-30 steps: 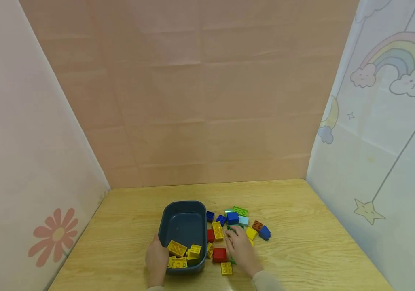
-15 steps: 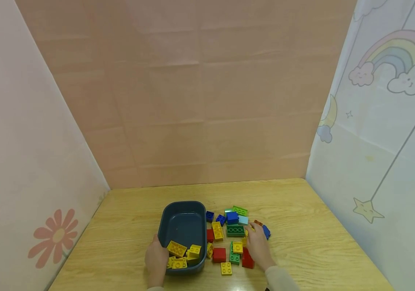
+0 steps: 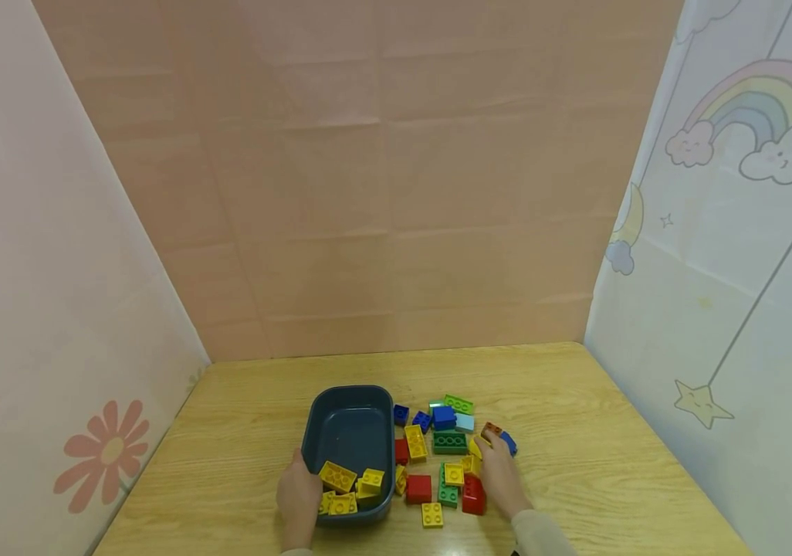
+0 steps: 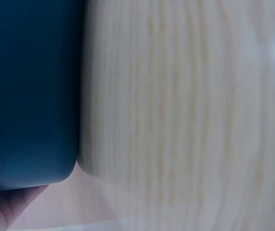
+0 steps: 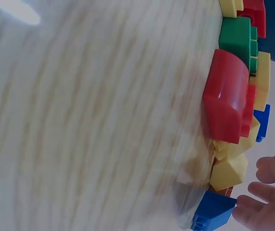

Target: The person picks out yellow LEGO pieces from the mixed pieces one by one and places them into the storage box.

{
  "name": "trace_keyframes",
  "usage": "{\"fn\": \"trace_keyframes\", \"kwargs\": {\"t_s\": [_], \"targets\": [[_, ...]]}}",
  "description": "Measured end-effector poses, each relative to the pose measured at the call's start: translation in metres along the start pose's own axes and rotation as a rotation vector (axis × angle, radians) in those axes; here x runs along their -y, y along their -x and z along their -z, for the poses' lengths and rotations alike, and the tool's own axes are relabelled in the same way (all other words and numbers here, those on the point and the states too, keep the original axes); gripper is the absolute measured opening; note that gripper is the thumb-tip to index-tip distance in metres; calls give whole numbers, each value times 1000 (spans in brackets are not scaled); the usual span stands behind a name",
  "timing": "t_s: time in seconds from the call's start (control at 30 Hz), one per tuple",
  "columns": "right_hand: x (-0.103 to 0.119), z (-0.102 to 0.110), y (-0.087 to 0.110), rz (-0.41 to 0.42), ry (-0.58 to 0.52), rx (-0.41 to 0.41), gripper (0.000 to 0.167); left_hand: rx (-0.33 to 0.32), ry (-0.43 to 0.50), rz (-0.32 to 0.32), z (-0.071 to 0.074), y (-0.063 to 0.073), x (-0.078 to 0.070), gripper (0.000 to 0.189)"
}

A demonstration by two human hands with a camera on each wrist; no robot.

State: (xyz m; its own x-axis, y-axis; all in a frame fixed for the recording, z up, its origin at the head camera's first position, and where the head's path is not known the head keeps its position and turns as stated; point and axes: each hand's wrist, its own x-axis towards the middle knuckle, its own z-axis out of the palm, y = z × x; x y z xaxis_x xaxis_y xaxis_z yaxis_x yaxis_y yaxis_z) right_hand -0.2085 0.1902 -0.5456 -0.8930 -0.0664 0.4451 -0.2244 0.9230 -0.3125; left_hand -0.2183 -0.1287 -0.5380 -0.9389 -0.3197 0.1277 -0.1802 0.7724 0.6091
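My left hand (image 3: 299, 492) grips the near left side of a dark blue plastic bin (image 3: 353, 392). Several yellow toy building bricks (image 3: 337, 476) lie in the bin's near end. In the left wrist view, part of that hand (image 4: 7, 207) shows against the bin's wall (image 4: 26, 96). Over the right side of the loose bricks, my right hand (image 3: 502, 477) reaches to a yellow brick (image 3: 476, 446). The right wrist view shows its fingers and thumb (image 5: 272, 168) apart, beside a yellow brick (image 5: 229, 173) and a blue sloped brick (image 5: 213, 211).
Between the bin and my right hand lie red bricks (image 3: 419, 489), a dark green brick (image 3: 449, 442), blue bricks (image 3: 444, 418) and more yellow ones (image 3: 431, 515). A lime brick (image 3: 458, 404) lies at the back. Wooden table (image 3: 590, 463) surrounds them; patterned panels stand at the sides.
My right hand has moved right from the middle of the bricks, uncovering green, yellow and red ones, then shifted slightly nearer the yellow brick. My left hand and the bin have stayed put.
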Motion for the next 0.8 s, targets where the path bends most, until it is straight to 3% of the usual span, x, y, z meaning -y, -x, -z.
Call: {"fn": "trace_keyframes", "kwargs": {"t_s": [0.47, 0.8], "targets": [[-7, 2, -1, -19, 0, 101, 33, 30, -20, 24, -2, -1, -1, 48], [-9, 2, -2, 46, -4, 21, 33, 19, -16, 21, -2, -2, 0, 46]]}}
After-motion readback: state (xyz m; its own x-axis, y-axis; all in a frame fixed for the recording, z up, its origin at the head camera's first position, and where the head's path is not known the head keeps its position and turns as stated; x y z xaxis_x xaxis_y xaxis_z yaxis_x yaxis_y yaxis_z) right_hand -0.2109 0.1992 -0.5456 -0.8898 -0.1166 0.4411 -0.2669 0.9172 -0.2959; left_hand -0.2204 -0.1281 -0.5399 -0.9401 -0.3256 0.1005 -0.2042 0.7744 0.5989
